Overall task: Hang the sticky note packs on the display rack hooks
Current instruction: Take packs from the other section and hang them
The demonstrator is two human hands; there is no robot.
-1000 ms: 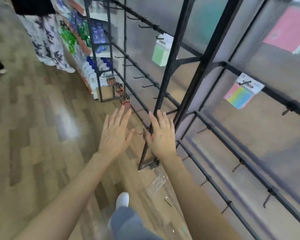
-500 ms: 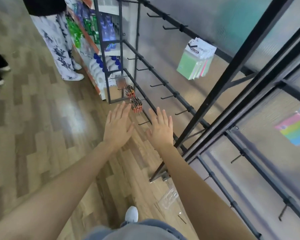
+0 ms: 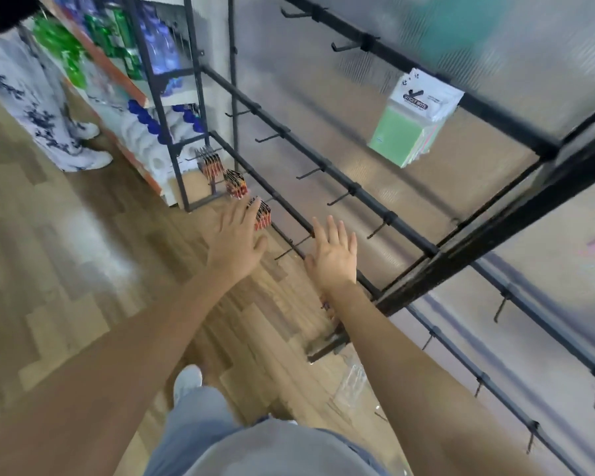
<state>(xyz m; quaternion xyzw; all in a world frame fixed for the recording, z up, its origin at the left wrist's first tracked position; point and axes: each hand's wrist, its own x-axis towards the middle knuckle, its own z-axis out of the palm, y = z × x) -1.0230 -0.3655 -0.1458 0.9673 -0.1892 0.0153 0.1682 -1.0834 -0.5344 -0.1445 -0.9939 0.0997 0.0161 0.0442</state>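
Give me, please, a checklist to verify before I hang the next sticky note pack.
1. Pack held: not ok; left grip and right grip have straight fingers, holding nothing.
2. Free hook: ok; a hook is bare.
3. Hung packs seated: ok; green packs hang on the rack.
4. Spare packs nearby: cannot tell; only a clear bag lies on the floor.

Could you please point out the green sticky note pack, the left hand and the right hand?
green sticky note pack (image 3: pixel 397 137): head view, green front face.
left hand (image 3: pixel 236 242): head view, back of hand.
right hand (image 3: pixel 334 255): head view, back of hand.
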